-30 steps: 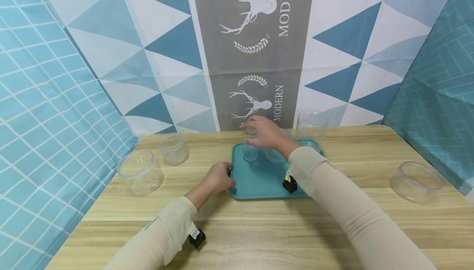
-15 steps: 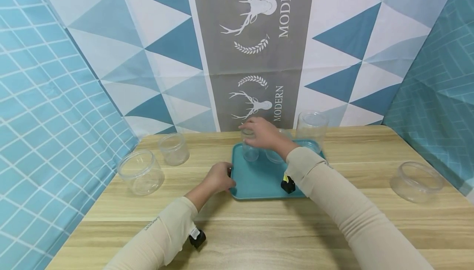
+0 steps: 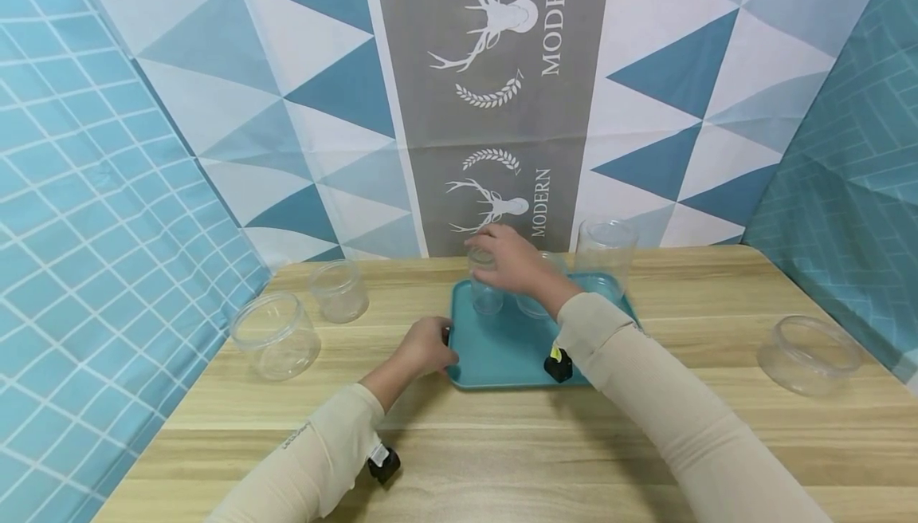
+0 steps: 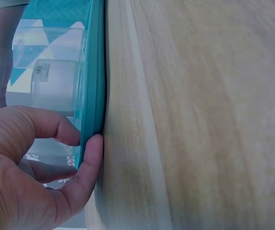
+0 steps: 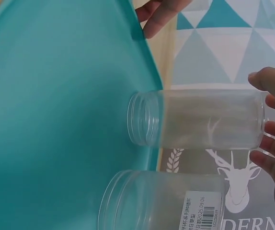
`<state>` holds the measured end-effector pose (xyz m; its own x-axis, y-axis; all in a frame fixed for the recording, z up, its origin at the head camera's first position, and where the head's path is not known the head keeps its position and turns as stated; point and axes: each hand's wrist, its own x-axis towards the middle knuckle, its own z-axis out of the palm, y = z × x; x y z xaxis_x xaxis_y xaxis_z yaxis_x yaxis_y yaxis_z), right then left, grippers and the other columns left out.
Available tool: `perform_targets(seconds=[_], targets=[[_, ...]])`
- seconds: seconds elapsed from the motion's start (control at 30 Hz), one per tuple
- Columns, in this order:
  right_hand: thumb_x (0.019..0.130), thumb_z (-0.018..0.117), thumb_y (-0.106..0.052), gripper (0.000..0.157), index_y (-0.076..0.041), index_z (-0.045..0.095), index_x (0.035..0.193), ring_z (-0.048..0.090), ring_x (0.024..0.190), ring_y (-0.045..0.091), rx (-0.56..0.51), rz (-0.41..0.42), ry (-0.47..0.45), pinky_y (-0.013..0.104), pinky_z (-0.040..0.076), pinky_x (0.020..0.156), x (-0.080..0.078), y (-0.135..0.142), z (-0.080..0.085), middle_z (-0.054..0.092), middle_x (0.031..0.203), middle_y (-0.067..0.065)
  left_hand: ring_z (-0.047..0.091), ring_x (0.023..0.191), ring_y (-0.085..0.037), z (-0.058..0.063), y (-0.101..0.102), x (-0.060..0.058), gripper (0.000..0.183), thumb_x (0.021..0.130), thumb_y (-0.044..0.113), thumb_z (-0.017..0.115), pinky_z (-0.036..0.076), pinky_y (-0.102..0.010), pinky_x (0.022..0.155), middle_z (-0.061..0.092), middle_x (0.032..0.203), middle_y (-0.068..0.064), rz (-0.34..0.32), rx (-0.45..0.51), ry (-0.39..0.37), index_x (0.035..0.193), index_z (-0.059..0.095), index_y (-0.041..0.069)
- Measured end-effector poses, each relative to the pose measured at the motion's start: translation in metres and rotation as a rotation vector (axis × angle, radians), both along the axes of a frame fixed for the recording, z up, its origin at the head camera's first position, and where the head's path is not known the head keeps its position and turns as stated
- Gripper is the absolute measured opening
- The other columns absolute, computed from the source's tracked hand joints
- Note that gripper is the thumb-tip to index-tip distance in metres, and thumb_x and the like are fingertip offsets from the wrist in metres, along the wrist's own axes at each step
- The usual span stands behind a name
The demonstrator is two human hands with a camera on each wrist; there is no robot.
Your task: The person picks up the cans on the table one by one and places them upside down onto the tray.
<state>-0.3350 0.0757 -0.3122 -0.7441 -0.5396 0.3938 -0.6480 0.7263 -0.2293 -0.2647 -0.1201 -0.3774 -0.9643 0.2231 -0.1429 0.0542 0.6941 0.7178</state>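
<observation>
My left hand (image 3: 425, 346) pinches the left edge of a teal tray (image 3: 502, 351), thumb and fingers on either side of its rim in the left wrist view. Over the tray's back left corner, my right hand (image 3: 512, 258) has its fingers curled around the upper end of a tall, narrow clear jar (image 5: 209, 120). This jar stands upside down, its threaded mouth on the tray. Beside it is a wider clear jar (image 5: 161, 201) with a white barcode label (image 5: 202, 211), partly hidden by the right forearm in the head view.
A large clear jar (image 3: 606, 248) stands at the tray's back right. Two more jars, one small (image 3: 339, 292) and one wide (image 3: 276, 336), are on the wooden table's left. A low wide jar (image 3: 810, 355) sits far right. Patterned cloth (image 3: 344, 108) hangs behind the table.
Almost nothing differs. The head view has shifted very slightly; both hands keep their places at the tray edge and the narrow jar.
</observation>
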Motion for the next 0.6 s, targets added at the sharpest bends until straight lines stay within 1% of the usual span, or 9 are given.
perform_targets(seconds=[0.17,0.4,0.5,0.6], targets=[[0.087,0.072,-0.027,0.044,-0.010,0.063,0.127,0.046,0.125,0.030,-0.039,0.012,0.047,0.044,0.041,0.103,0.006,0.000,0.001,0.054,0.132,0.012,0.065,0.068,-0.018,-0.002,0.000,0.001,0.067,0.073,-0.009,0.068,0.056,-0.026,0.054,0.060,0.117,-0.024,0.004,-0.002,0.003,0.137,0.046,-0.012],[0.087,0.072,-0.025,0.041,-0.008,0.065,0.124,0.048,0.122,0.031,-0.095,0.024,0.104,0.045,0.041,0.103,0.013,0.000,0.000,0.056,0.129,0.013,0.065,0.073,-0.019,-0.003,-0.001,0.002,0.067,0.076,-0.008,0.067,0.056,-0.026,0.057,0.058,0.121,-0.025,-0.006,0.003,0.003,0.139,0.044,-0.012],[0.086,0.073,-0.023,0.043,-0.007,0.064,0.125,0.048,0.122,0.032,-0.126,0.043,0.130,0.046,0.040,0.103,0.016,0.002,-0.001,0.055,0.129,0.014,0.064,0.077,-0.019,-0.003,-0.003,0.003,0.066,0.078,-0.007,0.065,0.056,-0.025,0.059,0.058,0.121,-0.024,-0.019,-0.006,0.003,0.140,0.043,-0.011],[0.085,0.075,-0.023,0.047,-0.006,0.062,0.127,0.048,0.122,0.033,-0.143,0.056,0.136,0.047,0.040,0.103,0.020,0.005,-0.001,0.054,0.130,0.015,0.063,0.080,-0.020,-0.004,-0.004,0.003,0.064,0.079,-0.007,0.064,0.056,-0.025,0.060,0.059,0.117,-0.023,-0.033,-0.007,0.009,0.140,0.043,-0.011]])
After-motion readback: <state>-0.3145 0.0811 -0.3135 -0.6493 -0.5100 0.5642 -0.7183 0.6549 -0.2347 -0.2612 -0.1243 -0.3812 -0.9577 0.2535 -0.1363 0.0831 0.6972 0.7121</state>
